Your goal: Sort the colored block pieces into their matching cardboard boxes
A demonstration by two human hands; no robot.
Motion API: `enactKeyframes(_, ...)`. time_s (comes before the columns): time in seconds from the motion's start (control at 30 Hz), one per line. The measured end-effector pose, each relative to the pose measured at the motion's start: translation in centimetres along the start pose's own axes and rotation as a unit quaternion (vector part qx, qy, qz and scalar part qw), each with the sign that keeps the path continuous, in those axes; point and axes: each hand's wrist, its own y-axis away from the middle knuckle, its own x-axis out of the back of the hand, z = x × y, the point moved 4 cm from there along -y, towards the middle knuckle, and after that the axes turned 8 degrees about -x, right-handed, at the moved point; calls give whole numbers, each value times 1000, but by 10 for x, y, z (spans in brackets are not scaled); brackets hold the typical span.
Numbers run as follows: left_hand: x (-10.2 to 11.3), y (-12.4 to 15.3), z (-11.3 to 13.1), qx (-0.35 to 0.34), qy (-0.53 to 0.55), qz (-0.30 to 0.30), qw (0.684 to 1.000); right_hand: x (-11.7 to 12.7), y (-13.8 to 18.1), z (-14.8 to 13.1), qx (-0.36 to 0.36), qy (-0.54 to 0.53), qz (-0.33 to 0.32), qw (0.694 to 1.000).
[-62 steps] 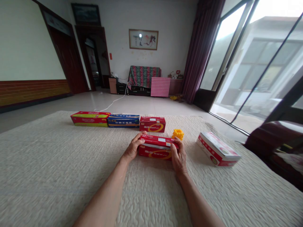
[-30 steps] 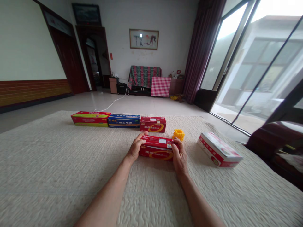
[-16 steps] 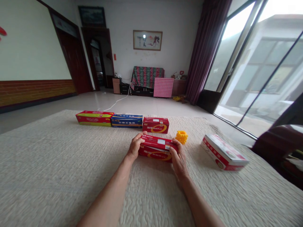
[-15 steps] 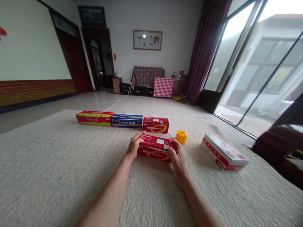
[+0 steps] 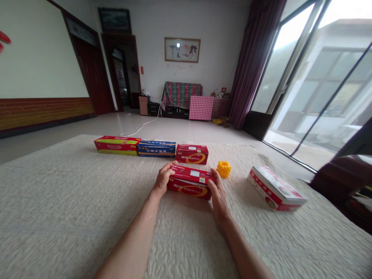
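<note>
A red box (image 5: 188, 185) with a gold ring printed on its front lies between my hands on the quilted cloth (image 5: 87, 201). My left hand (image 5: 163, 179) grips its left end, thumb on the top edge. At the other end, my right hand (image 5: 217, 192) holds the box with its thumb near the top's front corner. Just behind stands a matching red box (image 5: 192, 154), in a row with a blue box (image 5: 156, 148) and a red and yellow-green box (image 5: 117, 145). A knobbly yellow ring-shaped object (image 5: 223, 169) sits close to my right hand's fingertips.
A white and red box (image 5: 276, 188) lies at an angle to the right. Beyond the cloth's far edge are the tiled floor and a white cord (image 5: 145, 124). A dark red piece of furniture (image 5: 340, 170) borders the right side.
The held red box has shifted very slightly left, and my right thumb has moved off its label toward the edge. The view has turned a little; the other boxes stay put.
</note>
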Motion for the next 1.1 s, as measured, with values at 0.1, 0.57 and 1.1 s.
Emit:
enactKeyframes(0.1, 1, -1, -2, 0, 3, 3, 1000, 2, 1, 0, 2, 3, 8, 1000)
enactKeyframes(0.57, 5, -1, 2, -7, -3, 18, 1000, 0, 4, -4, -6, 21, -33, 999)
enactKeyframes(1.1, -11, 6, -8, 12, -38, -47, 998, 15, -1, -13, 19, 15, 24, 999)
